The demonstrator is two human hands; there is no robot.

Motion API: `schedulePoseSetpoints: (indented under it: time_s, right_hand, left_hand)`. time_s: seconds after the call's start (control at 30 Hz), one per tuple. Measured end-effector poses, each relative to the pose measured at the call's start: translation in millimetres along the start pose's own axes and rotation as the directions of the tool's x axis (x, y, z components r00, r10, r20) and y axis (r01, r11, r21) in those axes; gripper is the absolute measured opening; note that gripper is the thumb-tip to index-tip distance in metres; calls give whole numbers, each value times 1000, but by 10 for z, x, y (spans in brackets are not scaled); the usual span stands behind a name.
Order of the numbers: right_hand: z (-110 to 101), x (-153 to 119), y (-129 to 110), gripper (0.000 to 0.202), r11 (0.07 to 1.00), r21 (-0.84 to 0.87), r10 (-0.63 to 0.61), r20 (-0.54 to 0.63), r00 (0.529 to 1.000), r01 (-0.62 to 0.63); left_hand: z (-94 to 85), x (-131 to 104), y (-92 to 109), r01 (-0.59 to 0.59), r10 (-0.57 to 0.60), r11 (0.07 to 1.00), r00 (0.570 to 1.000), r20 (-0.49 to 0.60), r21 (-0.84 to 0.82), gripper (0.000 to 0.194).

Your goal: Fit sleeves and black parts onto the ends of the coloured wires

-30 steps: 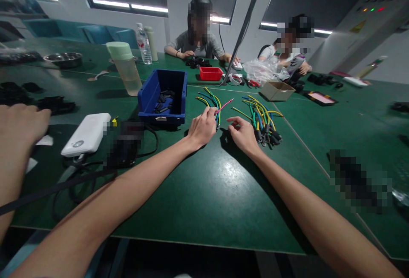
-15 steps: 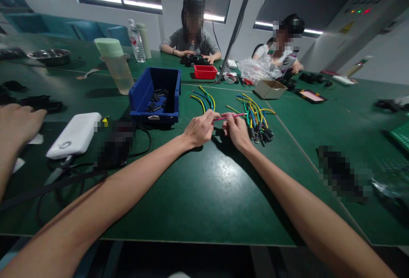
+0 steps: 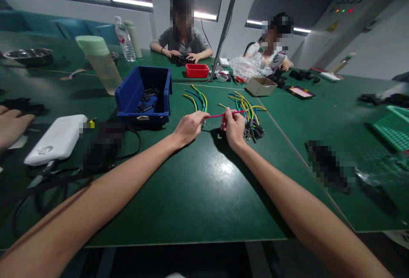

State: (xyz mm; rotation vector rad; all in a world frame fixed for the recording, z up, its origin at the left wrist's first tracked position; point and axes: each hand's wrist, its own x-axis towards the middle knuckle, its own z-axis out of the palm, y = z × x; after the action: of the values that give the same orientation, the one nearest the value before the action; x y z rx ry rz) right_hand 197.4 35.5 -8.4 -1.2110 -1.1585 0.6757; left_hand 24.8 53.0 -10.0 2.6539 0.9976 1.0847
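Observation:
A thin pink-red stick-like piece (image 3: 216, 116) runs between my two hands above the green table. My left hand (image 3: 191, 127) has its fingers closed on the left end of it. The fingers of my right hand (image 3: 234, 125) pinch it nearer its other end, which sticks out to the right. Beyond my left hand lie a few yellow, green and blue wires (image 3: 200, 98). A larger bundle of similar wires (image 3: 252, 107), with black connectors (image 3: 254, 132) at its near end, lies just right of my right hand.
A blue bin (image 3: 143, 116) with black pieces stands left of my left hand. Farther back are a red tray (image 3: 197, 70), a cardboard box (image 3: 261, 87) and two people. A white device (image 3: 56, 139) with cables and another person's hand (image 3: 14, 127) are at the left.
The view has shifted, moving the table's things leftward in the picture. My hands are slightly farther apart, with more of the pink-red piece showing between them. The other person's hand at the left has drawn back.

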Motion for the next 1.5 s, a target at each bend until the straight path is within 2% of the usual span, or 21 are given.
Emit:
schedulePoseSetpoints:
  time_s: [0.1, 0.2, 0.33, 0.47, 0.67, 0.77, 0.9, 0.97, 1.03, 1.13, 1.23, 1.4, 1.5]
  right_hand:
    - [2, -1, -9, 46, 1000, 6, 11, 4, 1000, -11]
    - [2, -13, -29, 44, 1000, -24, 20, 81, 996, -18]
    - [1, -15, -10, 43, 999, -53, 1, 157, 988, 7]
    - [-4, 4, 34, 43, 999, -40, 40, 144, 989, -34]
    - [-19, 27, 31, 43, 997, 41, 60, 77, 995, -63]
    - [-24, 34, 38, 43, 995, 48, 88, 78, 993, -92]
    - [-29, 46, 73, 41, 993, 67, 89, 90, 992, -95]
    - [-31, 52, 90, 40, 994, 67, 81, 88, 993, -87]
    - [-30, 58, 100, 39, 995, 52, 78, 91, 993, -82]
    - [-24, 59, 99, 39, 998, 21, 66, 85, 994, -68]
    - [-15, 52, 88, 40, 998, 10, 59, 82, 995, -61]
    - [-11, 44, 78, 39, 998, 10, 61, 90, 994, -62]
    - [-11, 48, 82, 38, 998, 4, 62, 89, 994, -62]
  left_hand:
    - [-1, -3, -2, 4, -4, 1000, 1000, 0, 10, 29]
    - [2, -1, 16, 28, -28, 999, 1000, -14, 20, 24]
    - [-11, 0, 57, 33, -35, 997, 999, 23, 72, 21]
    - [-32, 3, 88, 62, -66, 989, 997, 26, 135, 20]
    - [-99, 68, 143, 46, -45, 981, 999, -13, 187, 22]
    - [-235, 173, 161, 129, -101, 963, 987, -129, 237, 25]
    - [-580, 358, 105, 331, -210, 898, 902, -378, 289, 22]
    - [-784, 425, 26, 391, -229, 862, 868, -441, 323, 21]
    - [-971, 454, -82, 440, -250, 813, 855, -454, 381, 23]
    - [-1170, 430, -275, 516, -344, 710, 848, -403, 479, 26]
    - [-1246, 354, -470, 550, -469, 629, 832, -296, 549, 30]
    - [-1151, 209, -743, 559, -604, 557, 780, -163, 614, 35]
    - [-1060, 148, -860, 524, -656, 593, 754, -10, 611, 35]
